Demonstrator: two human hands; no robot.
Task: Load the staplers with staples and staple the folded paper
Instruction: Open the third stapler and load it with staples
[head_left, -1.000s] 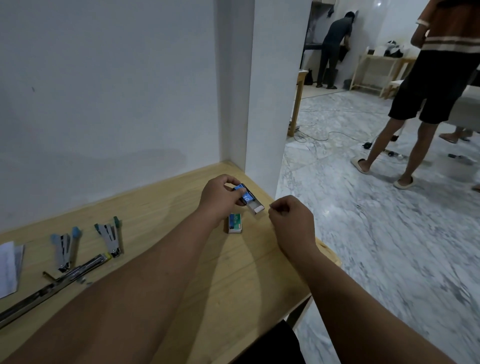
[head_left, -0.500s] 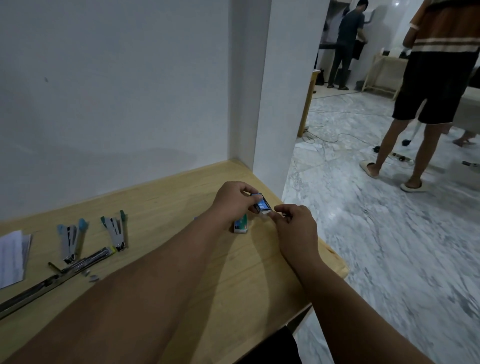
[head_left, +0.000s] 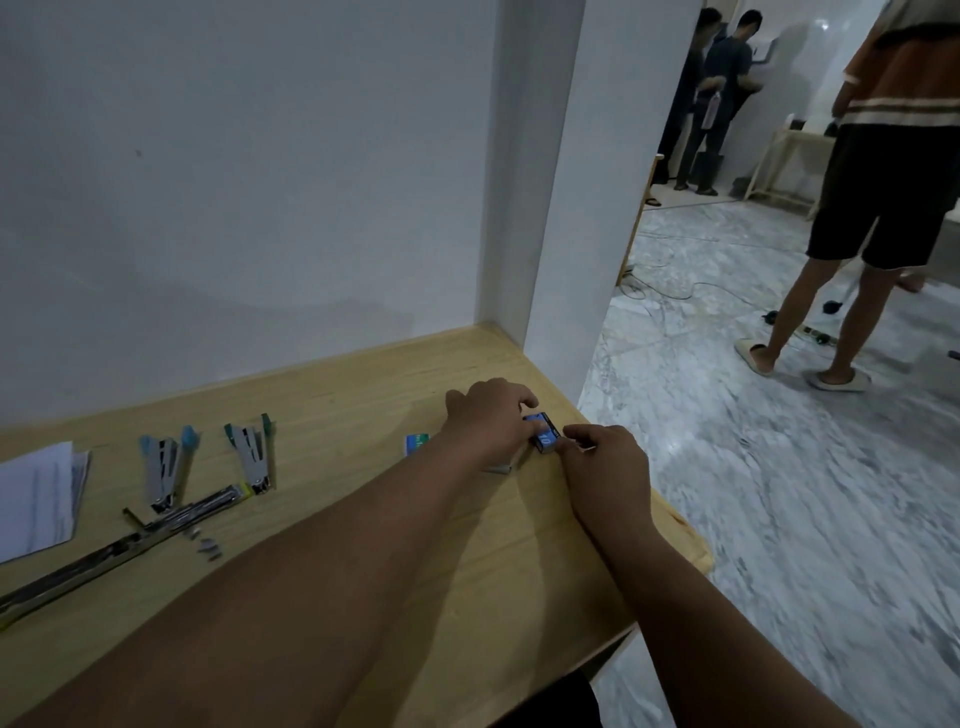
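Note:
My left hand (head_left: 491, 415) grips a small blue staple box (head_left: 544, 439) near the table's right edge. My right hand (head_left: 602, 454) touches the same box from the right, fingers pinched at its end; whether it holds staples is hidden. A second, green and white staple box (head_left: 415, 443) lies just left, partly behind my left wrist. Two opened staplers lie at the left: a blue one (head_left: 166, 467) and a green one (head_left: 253, 452). A long opened stapler (head_left: 130, 540) lies in front of them with loose staple pieces (head_left: 207, 545). Folded paper (head_left: 39, 499) rests at the far left.
The wooden table (head_left: 467, 571) stands against a white wall and pillar (head_left: 561, 208); its right edge drops to a marble floor. A person in shorts (head_left: 878, 197) stands on the floor with cables nearby. Two more people stand far back.
The blue box came down from the air to the table surface. My right hand closed in on the box's end. The view turned right, so the staplers now sit further in.

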